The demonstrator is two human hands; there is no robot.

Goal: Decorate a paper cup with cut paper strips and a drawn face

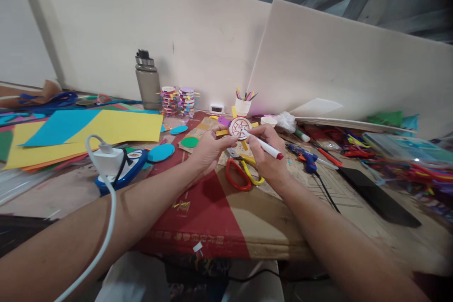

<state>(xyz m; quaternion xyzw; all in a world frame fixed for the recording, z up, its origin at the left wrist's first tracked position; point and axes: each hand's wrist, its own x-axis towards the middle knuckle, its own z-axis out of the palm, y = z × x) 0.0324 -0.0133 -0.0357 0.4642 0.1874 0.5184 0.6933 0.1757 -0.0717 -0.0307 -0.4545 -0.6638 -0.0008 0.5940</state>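
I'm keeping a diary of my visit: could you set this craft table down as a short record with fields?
Left hand: holds a white disc with yellow strips
Right hand: holds a red-ended marker, tip at the disc
Drawing: reddish lines on the disc
Left side: yellow paper, blue paper, water bottle
Right side: blue glue gun
Back: pen cup, small digital clock
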